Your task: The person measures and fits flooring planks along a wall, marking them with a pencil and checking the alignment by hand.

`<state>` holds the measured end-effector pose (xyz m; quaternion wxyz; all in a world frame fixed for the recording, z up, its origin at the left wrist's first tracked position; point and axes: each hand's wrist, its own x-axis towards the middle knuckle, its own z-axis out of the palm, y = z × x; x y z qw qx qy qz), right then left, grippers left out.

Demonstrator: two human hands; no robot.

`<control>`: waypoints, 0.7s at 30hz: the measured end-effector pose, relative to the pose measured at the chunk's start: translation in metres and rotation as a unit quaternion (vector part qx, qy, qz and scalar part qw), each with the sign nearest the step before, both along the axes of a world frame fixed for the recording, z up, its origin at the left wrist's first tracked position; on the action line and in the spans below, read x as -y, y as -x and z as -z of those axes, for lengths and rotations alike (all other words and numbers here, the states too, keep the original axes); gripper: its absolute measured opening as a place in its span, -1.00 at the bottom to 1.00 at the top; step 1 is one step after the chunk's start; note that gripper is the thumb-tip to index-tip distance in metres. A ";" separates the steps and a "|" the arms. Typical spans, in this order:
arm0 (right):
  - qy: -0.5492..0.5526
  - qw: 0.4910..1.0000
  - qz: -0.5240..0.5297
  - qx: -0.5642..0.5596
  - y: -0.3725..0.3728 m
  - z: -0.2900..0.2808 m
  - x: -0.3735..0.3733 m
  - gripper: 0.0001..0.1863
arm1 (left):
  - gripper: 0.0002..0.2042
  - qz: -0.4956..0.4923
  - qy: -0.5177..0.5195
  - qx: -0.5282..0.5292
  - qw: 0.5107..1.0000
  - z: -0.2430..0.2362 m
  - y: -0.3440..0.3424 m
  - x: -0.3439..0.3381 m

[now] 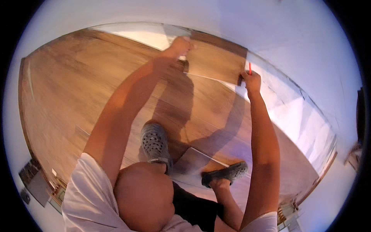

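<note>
A short piece of wood-look floor plank spans the space between my two hands, beside the far wall. My left hand is closed on its left end, slightly smeared by motion. At its right end, my right hand is closed on the plank's near right corner. A thin red stick, perhaps a pencil, stands up out of the same right hand. The plank overlaps the laid wood-look floor and a pale uncovered strip along the wall; whether it rests flat or is lifted, I cannot tell.
The pale strip runs along the white wall, continuing to the right. My feet, in grey clogs, are on the floor nearer to me. Between them lies a loose plank piece with a pale edge.
</note>
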<state>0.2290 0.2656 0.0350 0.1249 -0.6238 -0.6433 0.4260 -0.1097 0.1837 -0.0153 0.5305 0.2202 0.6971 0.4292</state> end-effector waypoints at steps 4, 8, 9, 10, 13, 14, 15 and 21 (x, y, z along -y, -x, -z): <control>0.011 1.000 0.018 0.000 0.008 -0.004 0.004 -0.76 | -0.72 0.015 0.002 0.038 0.999 -0.011 0.016 0.003; 0.007 1.000 -0.022 0.018 0.041 0.007 0.006 -0.73 | -0.72 0.057 0.030 0.017 0.998 -0.016 0.068 0.015; 0.011 0.999 -0.031 0.023 0.054 0.008 0.011 -0.73 | -0.73 0.037 0.029 -0.004 0.999 -0.017 0.076 0.020; 0.014 0.999 -0.037 0.031 0.063 0.008 0.015 -0.73 | -0.74 0.019 0.027 -0.021 0.999 -0.019 0.080 0.023; 0.027 0.998 -0.053 0.013 0.092 0.009 0.022 -0.72 | -0.76 0.024 0.035 -0.085 0.995 -0.015 0.107 0.029; 0.031 0.998 -0.060 0.008 0.101 0.010 0.025 -0.72 | -0.77 0.034 0.041 -0.108 0.993 -0.010 0.117 0.032; 0.027 0.997 -0.067 -0.011 0.105 0.012 0.027 -0.73 | -0.78 -0.007 0.026 -0.085 0.996 -0.009 0.117 0.036; 0.060 0.994 -0.040 -0.076 0.116 -0.013 0.049 -0.73 | -0.76 -0.114 -0.038 -0.025 0.992 -0.017 0.111 0.053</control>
